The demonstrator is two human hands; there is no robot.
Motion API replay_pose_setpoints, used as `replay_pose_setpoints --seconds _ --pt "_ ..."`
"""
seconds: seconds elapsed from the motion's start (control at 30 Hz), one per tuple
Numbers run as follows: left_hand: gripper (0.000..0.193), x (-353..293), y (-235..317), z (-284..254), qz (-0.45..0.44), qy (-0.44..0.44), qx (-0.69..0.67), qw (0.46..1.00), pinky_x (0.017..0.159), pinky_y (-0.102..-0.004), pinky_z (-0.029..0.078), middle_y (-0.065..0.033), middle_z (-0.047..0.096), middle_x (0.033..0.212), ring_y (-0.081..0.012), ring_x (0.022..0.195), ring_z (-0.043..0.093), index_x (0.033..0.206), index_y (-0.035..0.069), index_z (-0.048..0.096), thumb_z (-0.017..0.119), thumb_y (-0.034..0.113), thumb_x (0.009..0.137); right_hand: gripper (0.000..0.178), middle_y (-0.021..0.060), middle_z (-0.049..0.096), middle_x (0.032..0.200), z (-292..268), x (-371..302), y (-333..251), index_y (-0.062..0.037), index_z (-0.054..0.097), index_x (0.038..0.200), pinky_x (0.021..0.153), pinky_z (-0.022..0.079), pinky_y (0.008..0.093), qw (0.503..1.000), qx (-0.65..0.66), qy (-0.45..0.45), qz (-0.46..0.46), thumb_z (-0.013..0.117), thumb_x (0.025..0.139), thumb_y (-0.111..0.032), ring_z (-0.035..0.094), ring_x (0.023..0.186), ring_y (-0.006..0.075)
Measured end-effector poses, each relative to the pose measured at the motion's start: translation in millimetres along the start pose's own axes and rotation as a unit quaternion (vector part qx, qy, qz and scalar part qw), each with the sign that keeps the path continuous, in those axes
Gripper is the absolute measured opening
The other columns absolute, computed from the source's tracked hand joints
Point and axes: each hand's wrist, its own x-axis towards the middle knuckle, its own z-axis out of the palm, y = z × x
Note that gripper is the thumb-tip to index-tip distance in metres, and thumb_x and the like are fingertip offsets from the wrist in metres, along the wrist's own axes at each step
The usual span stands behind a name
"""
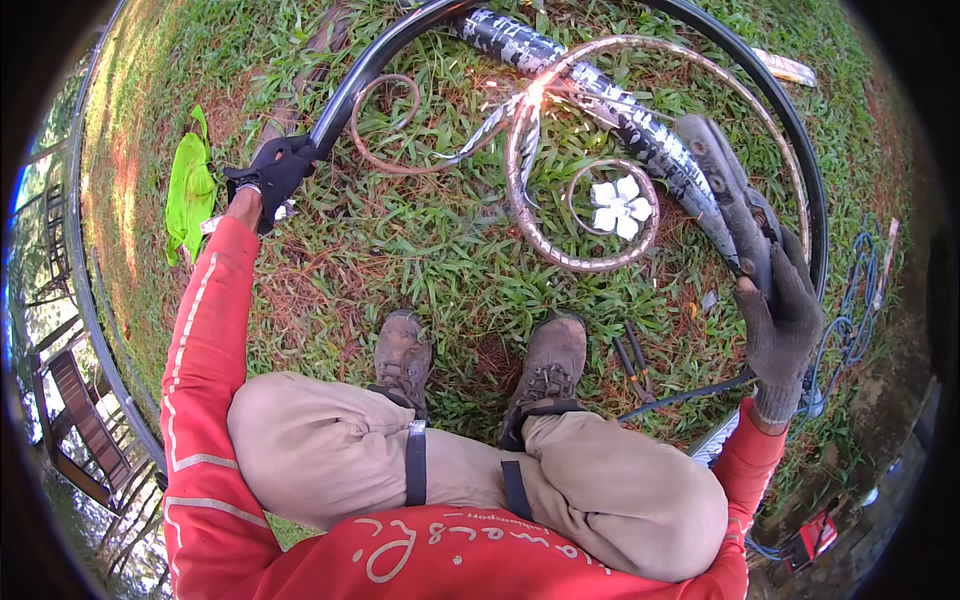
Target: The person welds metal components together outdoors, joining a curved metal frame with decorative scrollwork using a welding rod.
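Note:
My left hand (271, 178), in a dark glove, is closed around the end of a black curved metal bar (372, 75) that arches over the far side. In a grey glove, my right hand (783, 320) grips a worn, dark electrode holder (722, 180). A thin rod runs left from its jaws to a bright, sparking point (537, 94). That glare hides the joint, where a brown metal scroll (522, 185) meets silvery leaf-shaped pieces (490, 130). A white metal flower (621, 207) sits inside the scroll's curl. A smaller ring-like scroll (386, 168) lies left of the sparks.
Under the scrolls, a black-and-silver mottled pipe (640, 130) crosses the grass. Pliers (632, 360) lie near my right boot (548, 365). Blue cord (850, 320) is tangled at the right. Bright green cloth (190, 190) lies at the left, and a wooden chair (85, 420) stands beyond.

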Motion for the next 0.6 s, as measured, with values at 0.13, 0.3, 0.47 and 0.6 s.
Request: replay_pose_setpoints --seconds 0.13,0.3,0.47,0.6 --pt "0.044 -0.1 0.8 0.6 -0.008 -0.01 -0.03 0.999 0.074 -0.0302 0.05 -0.0012 0.074 0.092 -0.0108 0.08 0.064 0.14 0.007 0.075 0.064 0.033 0.106 0.053 0.0273 0.06 0.16 -4.3 -1.8 1.6 0.0053 0.068 0.146 0.126 0.038 0.0457 0.999 0.028 0.002 0.045 0.083 0.098 -0.014 0.052 0.154 0.0365" --pt "0.045 2.2 -4.6 0.7 -0.001 0.004 -0.012 1.0 0.074 -0.0315 0.052 -0.0038 0.077 0.094 -0.0121 0.081 0.067 0.142 0.007 0.075 0.064 0.033 0.106 0.054 0.0322 0.062 0.154 -1.1 -2.3 4.1 0.0091 0.07 0.139 0.116 0.05 0.0441 1.0 0.01 0.008 0.024 0.088 0.094 -0.016 0.063 0.143 0.0363" --pt "0.046 4.0 -7.1 1.0 -0.001 0.007 -0.008 1.0 0.077 -0.0318 0.054 -0.0047 0.078 0.095 -0.0133 0.083 0.069 0.142 0.008 0.075 0.065 0.034 0.105 0.055 0.0321 0.063 0.154 1.6 -2.5 1.7 0.0103 0.069 0.14 0.112 0.053 0.0429 0.999 0.023 -0.005 0.027 0.088 0.094 -0.015 0.064 0.14 0.0345" --pt "0.046 5.1 -7.8 1.6 -0.002 0.007 -0.01 1.0 0.077 -0.0317 0.054 -0.0044 0.078 0.095 -0.0135 0.083 0.069 0.141 0.008 0.075 0.065 0.034 0.105 0.056 0.0321 0.063 0.153 2.8 -3.6 4.8 0.0112 0.069 0.14 0.11 0.055 0.0419 0.999 0.038 -0.001 0.022 0.088 0.094 -0.013 0.065 0.139 0.0339"
